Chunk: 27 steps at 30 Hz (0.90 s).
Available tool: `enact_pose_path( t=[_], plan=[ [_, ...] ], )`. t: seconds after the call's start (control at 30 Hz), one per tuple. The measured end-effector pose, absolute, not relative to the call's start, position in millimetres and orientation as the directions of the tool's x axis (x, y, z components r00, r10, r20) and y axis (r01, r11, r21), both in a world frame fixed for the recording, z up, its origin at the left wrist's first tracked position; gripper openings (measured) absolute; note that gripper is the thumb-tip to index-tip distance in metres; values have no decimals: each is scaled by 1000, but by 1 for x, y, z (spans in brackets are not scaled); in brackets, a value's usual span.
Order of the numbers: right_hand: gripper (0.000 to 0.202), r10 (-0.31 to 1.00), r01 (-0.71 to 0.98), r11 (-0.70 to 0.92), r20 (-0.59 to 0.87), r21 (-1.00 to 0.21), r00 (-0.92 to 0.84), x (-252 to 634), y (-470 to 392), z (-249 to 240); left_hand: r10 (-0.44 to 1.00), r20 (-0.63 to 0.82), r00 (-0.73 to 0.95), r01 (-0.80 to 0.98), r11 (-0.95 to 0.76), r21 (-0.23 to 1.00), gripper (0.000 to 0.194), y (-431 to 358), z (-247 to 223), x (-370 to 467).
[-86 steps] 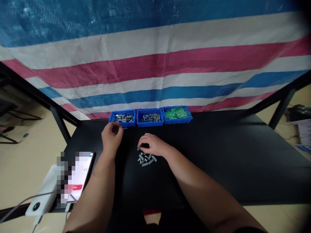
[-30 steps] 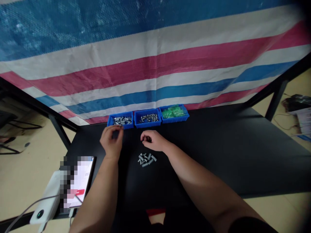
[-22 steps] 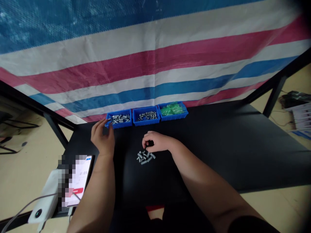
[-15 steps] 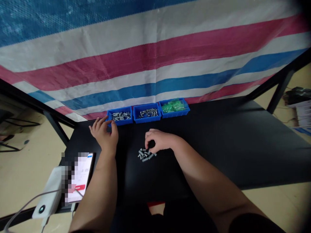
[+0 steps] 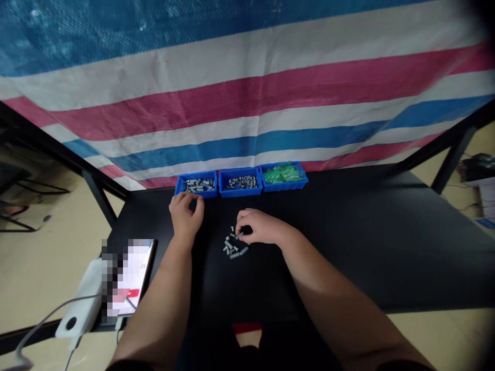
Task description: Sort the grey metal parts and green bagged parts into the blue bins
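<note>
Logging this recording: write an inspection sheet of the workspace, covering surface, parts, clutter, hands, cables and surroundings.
Surface: black tabletop.
Parts: left bin, grey cylinders; middle bin, small metal parts; right bin, green packets; loose pile in front.
Clutter: phone, white power bank.
Hands: left hand by left bin; right hand at the pile, grey piece at its fingertips; both grips unclear.
Cables: grey cable across the power bank.
Surroundings: striped sheet behind, black frame post at left.

The left hand (image 5: 186,215) hides part of the left blue bin (image 5: 209,194), whether it pinches anything being unclear, while the right hand (image 5: 258,225) partly covers a grey cylinder (image 5: 238,236), pixelation masks some of the phone (image 5: 136,279), and the frame's edges cut off both arms (image 5: 336,293) and the striped tarp (image 5: 255,98).
</note>
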State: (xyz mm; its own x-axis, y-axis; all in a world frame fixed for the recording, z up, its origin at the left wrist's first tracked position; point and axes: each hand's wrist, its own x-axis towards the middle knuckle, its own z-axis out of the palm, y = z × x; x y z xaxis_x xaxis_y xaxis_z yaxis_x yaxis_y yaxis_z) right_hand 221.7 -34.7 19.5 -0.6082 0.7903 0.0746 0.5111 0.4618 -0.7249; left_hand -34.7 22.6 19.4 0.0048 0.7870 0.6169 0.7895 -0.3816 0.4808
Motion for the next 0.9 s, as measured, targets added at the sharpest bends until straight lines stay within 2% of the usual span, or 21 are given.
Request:
enact_pose_path(
  t=[0.13, 0.23, 0.27, 0.33, 0.43, 0.5, 0.57, 0.63, 0.7, 0.73, 0.87, 0.9],
  plan=[
    [12, 857, 499, 452, 204, -740, -473, 218, -42, 25, 805, 592, 40, 744, -419, 521, 18, 21, 20, -33],
    [10, 873, 465, 487, 432, -739, -227, 213, -50, 37, 824, 565, 35, 712, -417, 564, 18, 21, 20, -32],
    [9, 835, 467, 525, 536, -712, -121, 211, -54, 43, 833, 553, 31, 712, -407, 572, 19, 21, 20, -32],
    [10, 675, 501, 618, 735, -606, 58, 204, -61, 56, 848, 530, 25, 725, -381, 574, 20, 21, 20, -32],
    [21, 394, 547, 723, 902, -423, 177, 188, -67, 76, 858, 513, 13, 745, -350, 568, 20, 21, 19, -33],
    [25, 363, 554, 722, 908, -415, 208, 173, -63, 85, 860, 510, -15, 760, -321, 565, 20, 22, 19, -34],
    [26, 515, 538, 649, 831, -538, 210, 156, -52, 89, 863, 502, -54, 782, -277, 559, 20, 22, 18, -37],
    [42, 725, 507, 528, 673, -681, 148, 142, -39, 86, 869, 484, -103, 808, -211, 551, 19, 24, 17, -41],
    [64, 832, 511, 428, 546, -745, 100, 137, -32, 77, 878, 453, -154, 828, -135, 544, 20, 25, 16, -45],
    [65, 854, 533, 392, 512, -750, 94, 138, -33, 72, 883, 436, -172, 834, -104, 541, 20, 25, 16, -46],
    [25, 877, 689, 301, 475, -659, 70, 170, -57, 50, 899, 402, -177, 839, -76, 539, 22, 25, 16, -47],
    [21, 889, 724, 267, 453, -636, 71, 180, -66, 44, 902, 397, -170, 840, -78, 537, 22, 25, 15, -47]
  ],
)
